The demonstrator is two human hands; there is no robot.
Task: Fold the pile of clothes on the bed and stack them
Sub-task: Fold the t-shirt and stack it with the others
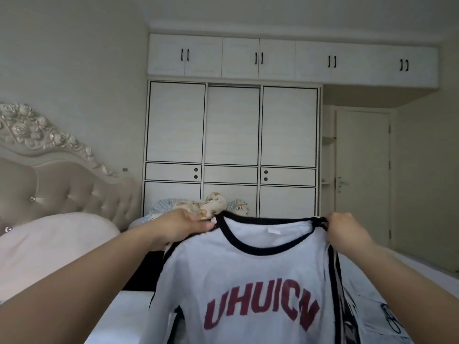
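I hold a white T-shirt up in front of me, above the bed. It has a dark neck trim, dark stripes along the sides and dark red letters on the chest. My left hand pinches its left shoulder beside the collar. My right hand grips the right shoulder seam. The shirt hangs down and hides most of the bed below it. A dark garment lies on the bed behind the shirt, partly hidden.
A pink pillow rests against the padded, carved headboard at left. Patterned bedding is bunched at the far side. A white wardrobe fills the back wall, with a shut door at right. Printed fabric lies at lower right.
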